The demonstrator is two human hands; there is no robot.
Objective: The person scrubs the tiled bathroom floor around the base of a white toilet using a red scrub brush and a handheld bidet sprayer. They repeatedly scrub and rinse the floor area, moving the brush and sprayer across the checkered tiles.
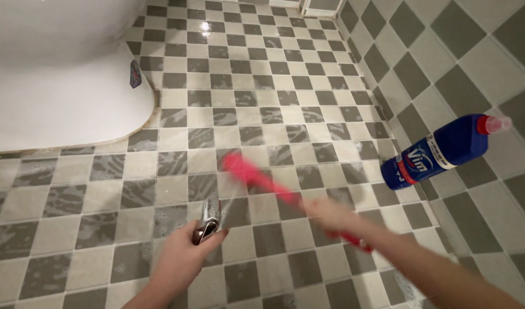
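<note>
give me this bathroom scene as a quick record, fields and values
place: bathroom floor of grey and pale checked tiles, wet and soapy
left hand: holds a chrome spray head pointed at the floor
right hand: grips a pink brush, blurred by motion, its head on the tiles
white fixture: upper left, base on the floor
blue bottle: red cap, by the tiled wall on the right

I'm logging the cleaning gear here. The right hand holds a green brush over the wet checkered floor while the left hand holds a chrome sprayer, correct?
Not quite: the brush in the right hand is pink, not green, as the head view shows. The rest stands: the left hand holds the chrome sprayer over the wet checkered floor.
</note>
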